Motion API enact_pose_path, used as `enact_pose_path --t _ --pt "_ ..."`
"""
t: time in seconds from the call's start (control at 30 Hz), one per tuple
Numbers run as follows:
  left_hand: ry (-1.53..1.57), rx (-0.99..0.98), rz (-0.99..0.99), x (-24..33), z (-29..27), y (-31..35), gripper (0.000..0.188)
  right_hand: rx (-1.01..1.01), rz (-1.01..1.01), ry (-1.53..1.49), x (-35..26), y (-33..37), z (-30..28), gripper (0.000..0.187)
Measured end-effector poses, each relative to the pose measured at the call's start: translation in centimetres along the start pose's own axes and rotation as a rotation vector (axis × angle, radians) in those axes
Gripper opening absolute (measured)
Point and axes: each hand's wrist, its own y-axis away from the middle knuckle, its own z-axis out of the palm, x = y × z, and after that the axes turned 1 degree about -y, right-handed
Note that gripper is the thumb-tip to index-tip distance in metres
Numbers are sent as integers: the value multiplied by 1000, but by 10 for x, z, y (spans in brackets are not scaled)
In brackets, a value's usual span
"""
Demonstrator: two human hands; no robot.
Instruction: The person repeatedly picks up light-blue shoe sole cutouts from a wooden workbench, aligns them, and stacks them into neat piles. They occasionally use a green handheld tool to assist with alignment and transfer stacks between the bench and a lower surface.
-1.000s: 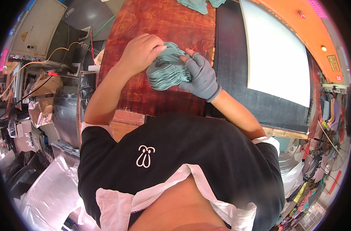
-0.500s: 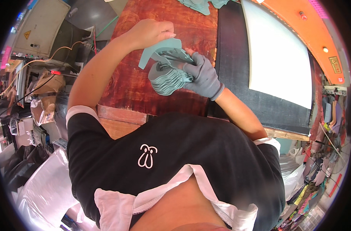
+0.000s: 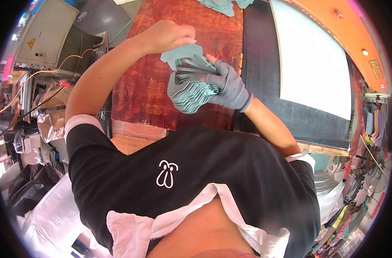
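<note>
A thick stack of pale teal, curved cut pieces (image 3: 188,96) hangs over the table, its layers fanned apart at the lower edge. My right hand (image 3: 230,88), in a grey work glove with bare fingertips, grips the stack from its right side. Bare and bent at the fingers, my left hand (image 3: 170,36) pinches the far edge of an upper cut piece (image 3: 178,54). That piece bends up and leftward, away from the layers below. The fingertips of the left hand are partly hidden.
Beneath my hands is a reddish-brown wooden board (image 3: 140,99). More teal pieces (image 3: 224,6) lie at its far edge. To the right are a black surface (image 3: 260,86), a white sheet (image 3: 312,64) and an orange machine (image 3: 355,26). A grey cabinet (image 3: 47,32) stands far left.
The upper piece, which hung down to the left, now sits higher and more folded toward the stack. The fanned layers have dropped slightly nearer me. Both hands keep almost the same places.
</note>
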Motion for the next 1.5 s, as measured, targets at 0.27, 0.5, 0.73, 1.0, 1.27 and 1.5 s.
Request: enact_pose_path --t 0.27,0.5,0.73,1.0,1.27,1.5 --pt "74 -34 -155 10 -4 2 22 41 10 6 -1 -3 1 51" --pt "72 123 -80 24 8 16 22 124 -68 35 0 -7 2 50" --pt "182 -68 -162 31 9 42 22 63 32 20 -2 -4 1 48" --pt "287 -153 -130 29 15 64 23 27 71 71 -4 -5 1 49" --pt "12 61 -108 28 23 67 30 30 53 105 -5 -5 2 48" --pt "63 192 -118 15 39 55 23 49 52 111 -3 -4 5 51"
